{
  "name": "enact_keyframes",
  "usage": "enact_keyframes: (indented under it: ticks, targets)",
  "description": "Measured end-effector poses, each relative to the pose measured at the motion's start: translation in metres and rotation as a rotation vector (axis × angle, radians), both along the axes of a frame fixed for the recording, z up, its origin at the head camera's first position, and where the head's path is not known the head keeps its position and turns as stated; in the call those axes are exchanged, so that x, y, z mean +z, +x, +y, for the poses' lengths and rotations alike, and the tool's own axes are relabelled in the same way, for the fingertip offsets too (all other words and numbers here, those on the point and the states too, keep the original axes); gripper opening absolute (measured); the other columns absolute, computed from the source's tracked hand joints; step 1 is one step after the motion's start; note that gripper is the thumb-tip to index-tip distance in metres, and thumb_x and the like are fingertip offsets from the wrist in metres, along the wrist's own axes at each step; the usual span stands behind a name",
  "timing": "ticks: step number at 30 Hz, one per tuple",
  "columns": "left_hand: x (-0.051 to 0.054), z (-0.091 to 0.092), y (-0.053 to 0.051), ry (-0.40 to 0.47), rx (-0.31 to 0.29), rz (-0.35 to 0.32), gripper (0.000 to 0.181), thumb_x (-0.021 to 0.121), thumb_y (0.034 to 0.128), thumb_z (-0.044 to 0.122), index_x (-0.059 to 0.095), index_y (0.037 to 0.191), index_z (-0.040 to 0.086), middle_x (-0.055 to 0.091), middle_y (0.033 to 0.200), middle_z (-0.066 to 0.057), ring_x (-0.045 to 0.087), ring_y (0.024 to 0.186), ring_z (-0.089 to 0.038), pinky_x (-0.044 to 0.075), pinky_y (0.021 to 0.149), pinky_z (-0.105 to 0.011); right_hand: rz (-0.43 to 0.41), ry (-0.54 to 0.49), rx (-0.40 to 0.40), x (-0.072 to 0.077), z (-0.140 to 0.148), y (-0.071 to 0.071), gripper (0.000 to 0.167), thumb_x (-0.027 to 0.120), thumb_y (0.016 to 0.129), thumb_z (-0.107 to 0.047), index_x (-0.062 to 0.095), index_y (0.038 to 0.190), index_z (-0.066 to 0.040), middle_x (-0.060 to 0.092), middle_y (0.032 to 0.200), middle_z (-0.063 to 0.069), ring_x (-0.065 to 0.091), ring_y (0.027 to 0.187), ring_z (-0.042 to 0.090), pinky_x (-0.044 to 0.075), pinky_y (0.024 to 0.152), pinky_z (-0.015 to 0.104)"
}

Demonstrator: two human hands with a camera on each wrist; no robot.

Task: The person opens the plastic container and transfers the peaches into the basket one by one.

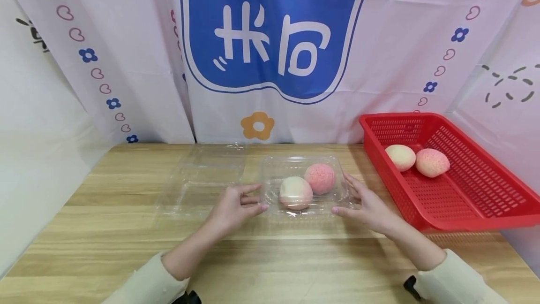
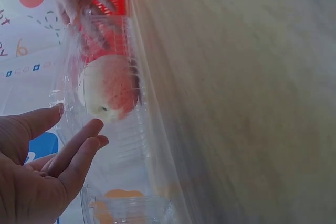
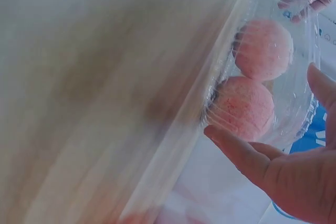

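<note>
In the head view, a clear plastic clamshell box (image 1: 272,168) sits mid-table, its lid apparently folded over. Inside lie two peach-like balls: a cream-and-pink one (image 1: 296,193) and a pinker one (image 1: 320,178). My left hand (image 1: 236,208) is at the box's left side, fingers extended and tips at the edge; the left wrist view cannot settle whether all of them touch. At the opposite side is my right hand (image 1: 369,208), its thumb near the front corner and its fingers spread along the right edge. The right wrist view shows both balls through the plastic.
Left of the box, another clear clamshell box (image 1: 202,196) lies open on the wooden table (image 1: 270,266). A red plastic basket (image 1: 502,177) stands at the right, holding a cream ball (image 1: 401,157) and a pink-and-cream ball (image 1: 432,162). A printed cloth (image 1: 392,60) hangs behind.
</note>
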State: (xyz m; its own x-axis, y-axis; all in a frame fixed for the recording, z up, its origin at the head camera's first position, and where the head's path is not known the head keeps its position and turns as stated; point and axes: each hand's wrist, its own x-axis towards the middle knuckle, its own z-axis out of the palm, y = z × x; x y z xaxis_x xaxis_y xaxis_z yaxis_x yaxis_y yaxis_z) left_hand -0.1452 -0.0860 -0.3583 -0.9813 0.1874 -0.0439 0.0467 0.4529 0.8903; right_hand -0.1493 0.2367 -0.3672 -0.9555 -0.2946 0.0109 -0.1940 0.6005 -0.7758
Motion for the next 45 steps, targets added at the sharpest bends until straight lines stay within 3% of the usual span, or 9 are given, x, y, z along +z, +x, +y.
enact_keyframes:
  ticks: [7,11,16,19,24,28,32,37,45]
  targets:
    - [0.003,-0.006,-0.005,0.004,-0.066,-0.013,0.052,0.075,0.0865,0.005,0.057,0.135,-0.003,0.068,0.12,-0.025,0.07,0.109,-0.032,0.062,0.082,-0.031,-0.011,-0.004,0.051,0.002,0.005,-0.003,0.093,0.075,0.089,-0.025,0.017,0.155,0.005,0.033,0.153,0.034,0.04,0.138,0.049,0.046,0.106,0.057]
    - [0.002,-0.008,-0.006,0.006,-0.086,-0.018,0.052,0.072,0.0889,0.006,0.054,0.137,-0.004,0.069,0.12,-0.024,0.07,0.109,-0.033,0.061,0.086,-0.033,0.013,0.059,0.054,0.009,0.006,-0.002,0.093,0.074,0.09,-0.031,0.018,0.156,0.001,0.032,0.156,0.03,0.043,0.137,0.05,0.044,0.106,0.061]
    - [0.001,-0.013,-0.008,0.026,-0.094,-0.049,0.061,0.07,0.0928,0.015,0.044,0.145,-0.002,0.065,0.127,-0.023,0.067,0.112,-0.035,0.059,0.092,-0.039,0.145,0.165,0.001,0.021,0.001,0.0,0.091,0.074,0.089,-0.037,0.023,0.157,-0.008,0.034,0.157,0.025,0.04,0.139,0.048,0.038,0.108,0.067]
    - [0.002,-0.017,-0.01,0.043,-0.11,-0.082,0.066,0.068,0.0949,0.021,0.038,0.149,0.0,0.062,0.127,-0.019,0.068,0.105,-0.031,0.059,0.089,-0.041,0.253,0.172,-0.004,0.029,-0.011,-0.001,0.083,0.075,0.089,-0.034,0.031,0.156,-0.011,0.036,0.157,0.021,0.037,0.142,0.045,0.035,0.111,0.067]
    - [0.005,-0.023,-0.015,0.087,-0.201,-0.151,0.06,0.054,0.1012,0.012,0.026,0.152,-0.006,0.054,0.125,-0.025,0.068,0.091,-0.021,0.06,0.09,-0.039,0.36,0.141,0.083,0.04,-0.043,-0.006,0.065,0.077,0.088,-0.026,0.051,0.144,-0.005,0.048,0.15,0.019,0.04,0.142,0.04,0.035,0.114,0.062]
    - [0.006,-0.022,-0.021,0.097,-0.275,-0.222,0.059,0.046,0.0993,-0.002,0.021,0.152,-0.008,0.051,0.122,-0.029,0.067,0.085,-0.017,0.06,0.09,-0.036,0.406,0.176,0.18,0.039,-0.072,-0.007,0.056,0.077,0.086,-0.024,0.059,0.135,-0.002,0.057,0.141,0.018,0.048,0.137,0.037,0.037,0.115,0.057]
    - [0.006,-0.02,-0.025,0.075,-0.325,-0.25,0.063,0.045,0.0953,-0.009,0.018,0.152,-0.009,0.053,0.116,-0.028,0.068,0.081,-0.017,0.06,0.088,-0.035,0.387,0.236,0.236,0.035,-0.092,-0.005,0.057,0.076,0.088,-0.03,0.059,0.137,-0.007,0.055,0.145,0.015,0.046,0.139,0.035,0.038,0.116,0.055]
    - [0.006,-0.019,-0.027,0.054,-0.343,-0.267,0.065,0.049,0.096,-0.007,0.016,0.153,-0.007,0.056,0.113,-0.023,0.069,0.08,-0.018,0.06,0.089,-0.036,0.354,0.292,0.277,0.032,-0.106,-0.004,0.062,0.074,0.089,-0.037,0.054,0.143,-0.012,0.047,0.152,0.013,0.039,0.144,0.037,0.035,0.117,0.056]
    - [0.007,-0.023,-0.031,0.063,-0.399,-0.292,0.076,0.048,0.0918,-0.007,0.007,0.155,-0.002,0.057,0.116,-0.023,0.07,0.086,-0.021,0.058,0.094,-0.041,0.444,0.441,0.315,0.028,-0.115,-0.006,0.072,0.078,0.085,-0.035,0.049,0.145,-0.007,0.047,0.152,0.015,0.038,0.143,0.043,0.037,0.116,0.055]
